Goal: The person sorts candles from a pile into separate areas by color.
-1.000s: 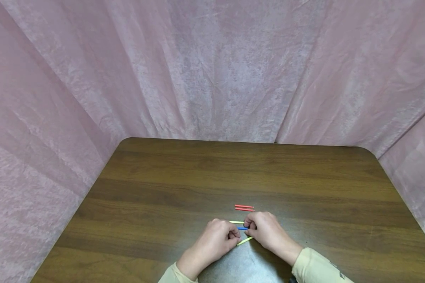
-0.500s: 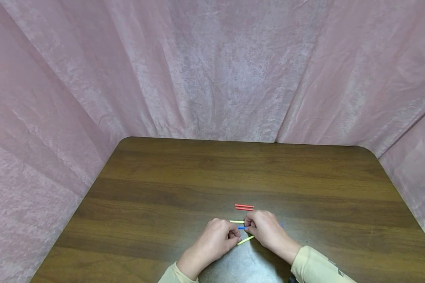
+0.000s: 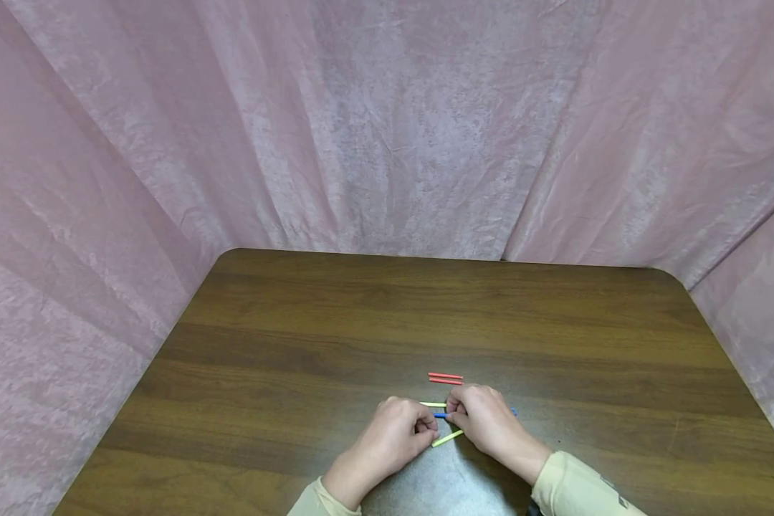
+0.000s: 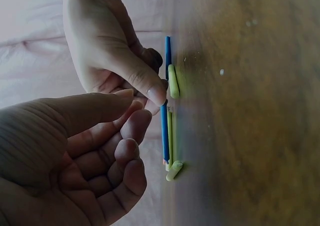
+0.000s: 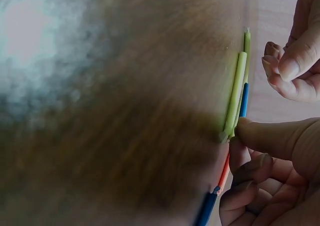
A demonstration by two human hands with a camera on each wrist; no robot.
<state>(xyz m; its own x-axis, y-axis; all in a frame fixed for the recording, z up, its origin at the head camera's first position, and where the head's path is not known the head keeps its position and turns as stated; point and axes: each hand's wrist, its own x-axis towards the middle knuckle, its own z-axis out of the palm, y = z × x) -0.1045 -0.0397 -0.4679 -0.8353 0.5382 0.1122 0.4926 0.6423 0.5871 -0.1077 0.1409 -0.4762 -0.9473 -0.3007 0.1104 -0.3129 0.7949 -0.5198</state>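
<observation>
A thin blue stick [image 3: 440,416] lies crosswise low over the table, between a person's two hands; whether it touches the wood I cannot tell. The right hand [image 3: 490,423] pinches it between thumb and fingertip, probably because so slim a stick leaves room for little more than the tips, and a light hold allows fine aiming. The left hand [image 3: 396,433] grasps nothing visible; its fingers curl loosely, thumb apart from them in the left wrist view, perhaps kept close to steady or nudge a stick.

Nearer the person, a near yellow stick [image 3: 448,438] slants between the hands; beyond the blue one, a far yellow stick [image 3: 433,405] runs behind the right fingertips; a second blue stick [image 3: 514,411] peeks out past the right hand, mostly hidden. Farther off, two red sticks [image 3: 445,375] lie side by side, perhaps set apart as spares.

Around them spreads the brown wooden table [image 3: 297,322]; pale yellow sleeves [image 3: 574,484] cover the forearms; a pink curtain [image 3: 393,129] hangs behind.
</observation>
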